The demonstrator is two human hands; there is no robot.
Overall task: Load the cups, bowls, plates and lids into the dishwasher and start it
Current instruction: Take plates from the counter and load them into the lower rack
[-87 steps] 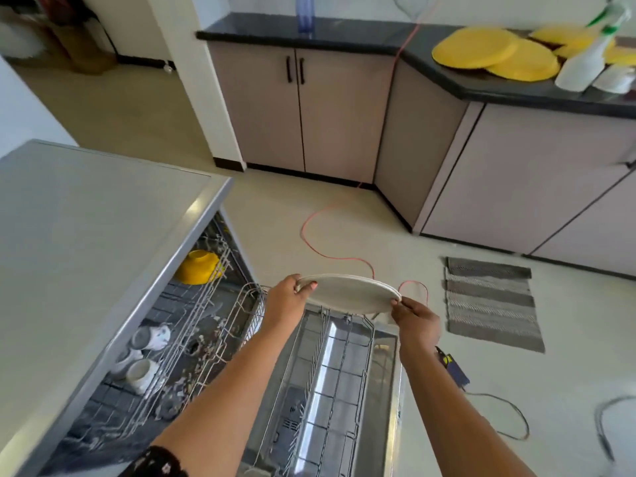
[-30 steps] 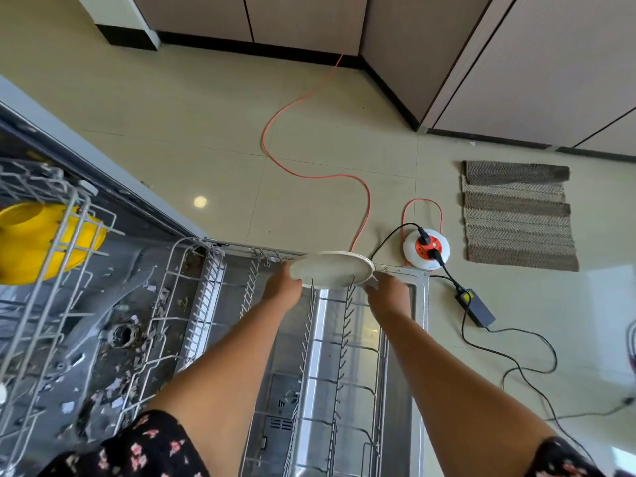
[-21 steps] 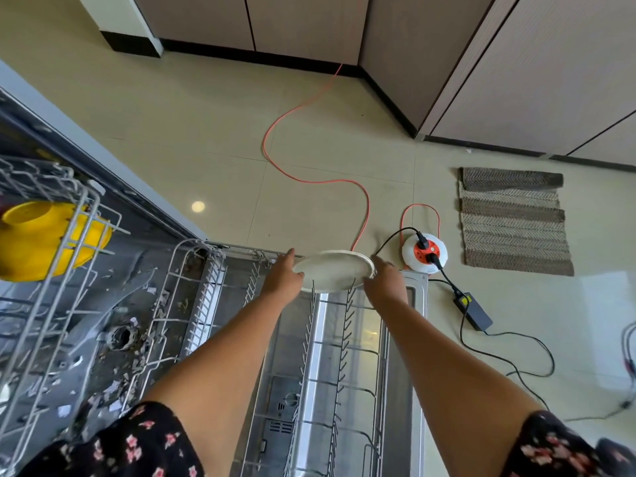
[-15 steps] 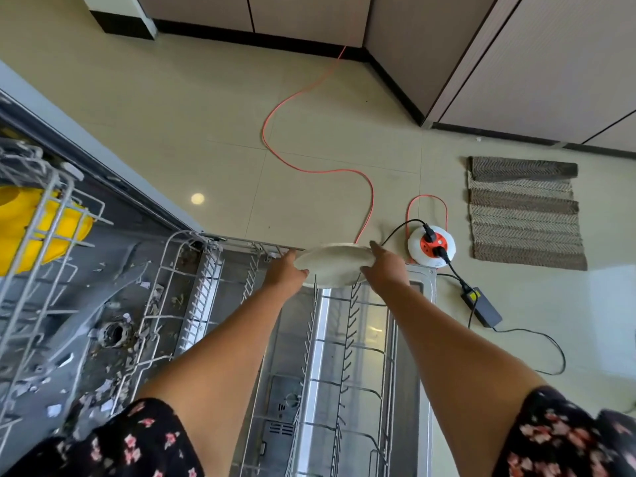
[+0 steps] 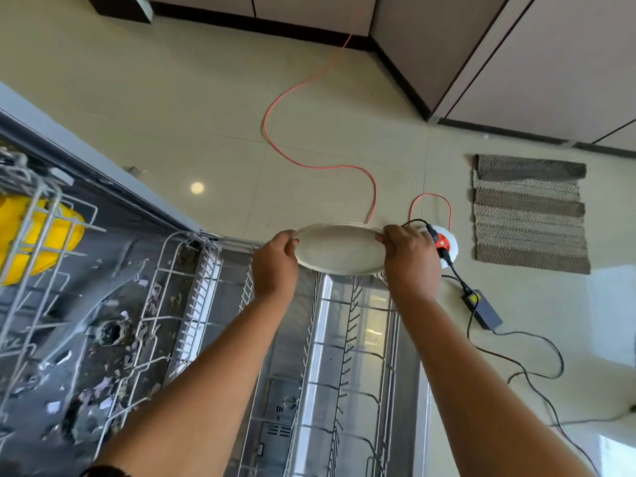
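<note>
The left hand point(image 5: 275, 266) and the right hand point(image 5: 409, 259) each gripped an opposite edge of the white plate point(image 5: 339, 249), fingers curled round its rim. The plate was held above the far end of the pulled-out lower rack point(image 5: 344, 339) of the open dishwasher. A yellow bowl point(image 5: 20, 242) sat in the upper rack point(image 5: 44, 235).

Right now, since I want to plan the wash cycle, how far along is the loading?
Done: a yellow bowl sits in the upper rack. In hand: the left hand and right hand grip a white plate by its edges above the far end of the pulled-out lower rack, not yet slotted. Left: seat the plate, fill the bare tines, then start the wash.
</note>
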